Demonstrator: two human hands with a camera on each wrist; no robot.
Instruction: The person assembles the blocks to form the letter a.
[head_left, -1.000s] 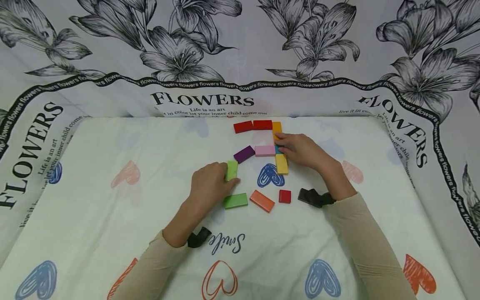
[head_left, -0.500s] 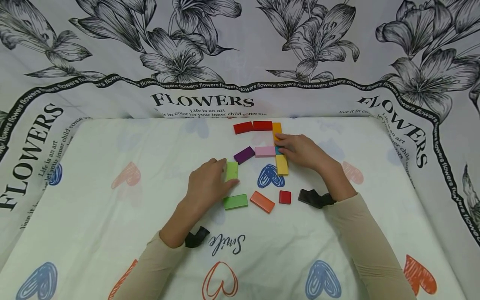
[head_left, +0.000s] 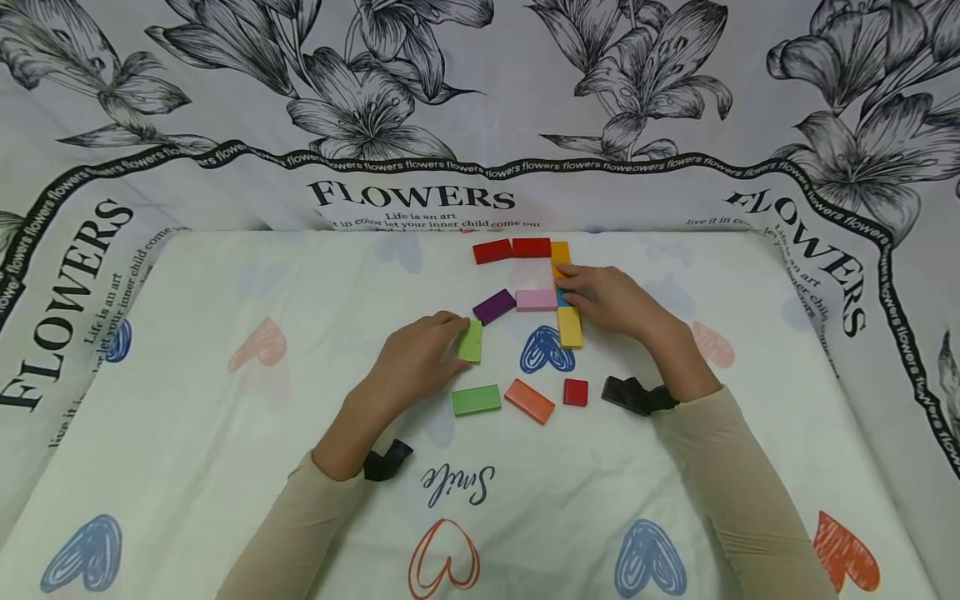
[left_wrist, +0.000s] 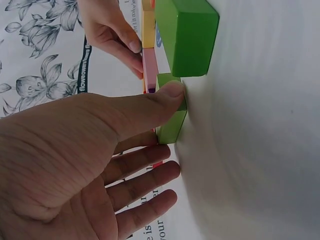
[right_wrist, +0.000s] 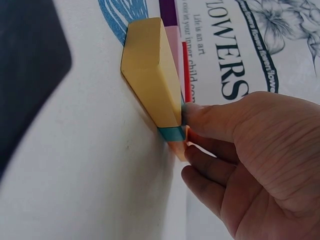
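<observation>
In the head view my left hand (head_left: 411, 357) spans a light green block (head_left: 471, 343), index finger at its far end and thumb at its near end. The left wrist view has the thumb against this block (left_wrist: 172, 126), the other fingers spread. My right hand (head_left: 617, 305) pinches a small blue block (head_left: 562, 298) between thumb and index finger, partly covering it. That blue block lies between an orange-yellow block (head_left: 559, 252) and a yellow block (head_left: 570, 328). A pink block (head_left: 536, 300) extends left from this column, and a purple block (head_left: 494, 307) slants beside it.
Two red blocks (head_left: 531, 247) line the far end. Nearer lie a green block (head_left: 476, 401), an orange block (head_left: 529, 402) and a small red block (head_left: 575, 392). Black wrist-worn pieces (head_left: 632, 395) sit by both wrists. A printed white cloth (head_left: 225, 417) covers the surface.
My left hand has drawn slightly left and its fingers have loosened, showing more of the light green block. My right hand stays at the blue block. The head view has shifted a little.
</observation>
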